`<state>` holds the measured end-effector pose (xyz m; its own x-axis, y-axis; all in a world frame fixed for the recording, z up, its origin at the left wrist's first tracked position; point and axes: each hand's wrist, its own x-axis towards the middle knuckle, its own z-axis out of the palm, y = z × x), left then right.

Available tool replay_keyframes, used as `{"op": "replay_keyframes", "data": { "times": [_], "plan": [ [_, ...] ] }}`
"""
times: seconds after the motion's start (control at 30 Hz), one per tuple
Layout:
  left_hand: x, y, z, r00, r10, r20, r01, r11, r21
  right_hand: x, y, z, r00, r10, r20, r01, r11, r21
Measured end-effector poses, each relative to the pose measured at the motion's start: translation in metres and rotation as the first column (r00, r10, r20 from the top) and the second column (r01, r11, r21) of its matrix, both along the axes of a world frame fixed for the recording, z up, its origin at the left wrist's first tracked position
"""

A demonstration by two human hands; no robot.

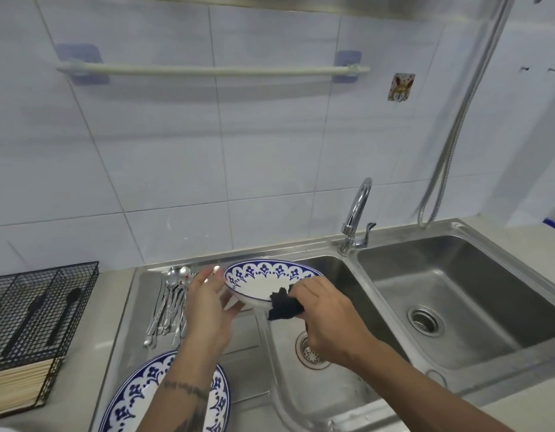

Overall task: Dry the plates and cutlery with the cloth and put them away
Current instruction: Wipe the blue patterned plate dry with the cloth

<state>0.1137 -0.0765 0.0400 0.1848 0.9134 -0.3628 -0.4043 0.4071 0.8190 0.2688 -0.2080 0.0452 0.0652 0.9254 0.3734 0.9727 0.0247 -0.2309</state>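
I am holding the plate (pixel 263 283) tilted above the draining board, at the edge of the left basin (pixel 348 385). My left hand (pixel 207 310) is gripping its near-left rim, fingers (pixel 204 275) curled up along the edge and the rest under it. My right hand (pixel 329 316) is pinching the dark cloth (pixel 284 305) in a bunch and pressing it on the plate's right rim.

The risk, as I am judging it: the plate is glazed ceramic, smooth and probably wet, and I am holding it by one side only. If I push hard with the cloth, it could pivot out of my left fingers and drop onto steel, chipping or cracking. The cloth is wadded small, so my bare fingers could slide onto the glaze.

The plate is shallow and round, white with a blue flower border. A second plate (pixel 139 397) of the same pattern is lying on the board below my left forearm. The cutlery (pixel 168 302), thin and shiny metal, is lying fanned out beside my left hand. On the table at left is standing a black wire rack (pixel 42 310) with dark-handled utensils in it.
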Motion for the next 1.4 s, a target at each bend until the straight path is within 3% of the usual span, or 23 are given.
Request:
{"op": "replay_keyframes", "data": {
  "times": [0.07, 0.13, 0.17, 0.27, 0.37, 0.43, 0.57, 0.67, 0.73, 0.87, 0.93, 1.03, 1.23, 1.3, 1.4],
  "plan": [
    [-0.011, -0.001, -0.008, 0.978, -0.055, -0.2, 0.109, 0.957, 0.27, 0.008, -0.003, 0.006, 0.999, 0.006, -0.047, -0.007, 1.0, -0.015],
    [-0.018, -0.003, -0.012, 0.885, -0.07, -0.461, 0.34, 0.773, 0.535, 0.015, -0.005, 0.011, 0.996, 0.02, -0.083, -0.023, 0.999, -0.033],
    [-0.019, -0.004, -0.01, 0.831, -0.082, -0.55, 0.454, 0.671, 0.586, 0.017, -0.007, 0.014, 0.992, 0.015, -0.122, -0.021, 0.999, -0.049],
    [-0.021, -0.002, -0.004, 0.731, -0.117, -0.673, 0.635, 0.477, 0.607, 0.027, -0.01, 0.018, 0.962, -0.031, -0.27, 0.004, 0.995, -0.1],
    [-0.023, 0.003, 0.002, 0.664, -0.107, -0.74, 0.7, 0.436, 0.565, 0.038, -0.014, 0.022, 0.946, -0.022, -0.324, -0.023, 0.991, -0.134],
    [-0.021, -0.003, 0.011, 0.676, -0.113, -0.728, 0.697, 0.419, 0.582, 0.045, -0.018, 0.025, 0.898, -0.035, -0.439, -0.02, 0.993, -0.12],
    [0.0, -0.021, 0.032, 0.834, -0.276, -0.478, 0.547, 0.524, 0.653, 0.041, -0.023, 0.022, 0.783, -0.081, -0.617, 0.155, 0.986, 0.067],
    [0.016, -0.026, 0.036, 0.887, -0.303, -0.348, 0.461, 0.616, 0.639, 0.015, -0.021, 0.011, 0.826, -0.154, -0.543, 0.297, 0.937, 0.186],
    [0.022, -0.03, 0.036, 0.906, -0.303, -0.296, 0.423, 0.655, 0.626, 0.0, -0.022, 0.013, 0.889, -0.15, -0.433, 0.257, 0.945, 0.2],
    [0.03, -0.033, 0.036, 0.932, -0.298, -0.205, 0.362, 0.756, 0.546, -0.005, -0.03, 0.015, 0.992, 0.047, -0.121, -0.025, 0.983, 0.183],
    [0.029, -0.032, 0.035, 0.945, -0.27, -0.183, 0.326, 0.8, 0.504, 0.001, -0.031, 0.012, 0.988, 0.026, -0.15, 0.004, 0.98, 0.197],
    [0.027, -0.033, 0.037, 0.955, -0.261, -0.143, 0.297, 0.842, 0.451, 0.005, -0.028, 0.013, 0.93, -0.087, -0.356, 0.174, 0.96, 0.22],
    [0.035, -0.036, 0.037, 0.96, -0.273, -0.053, 0.271, 0.874, 0.403, 0.006, -0.013, 0.03, 0.995, 0.048, -0.084, -0.024, 0.963, 0.269],
    [0.034, -0.036, 0.038, 0.969, -0.245, -0.035, 0.24, 0.895, 0.375, 0.02, -0.011, 0.026, 0.987, -0.045, -0.157, 0.09, 0.953, 0.291],
    [0.032, -0.03, 0.037, 0.983, -0.184, 0.007, 0.174, 0.941, 0.289, 0.034, -0.013, 0.013, 0.9, -0.165, -0.402, 0.277, 0.931, 0.238]
  ]
}}
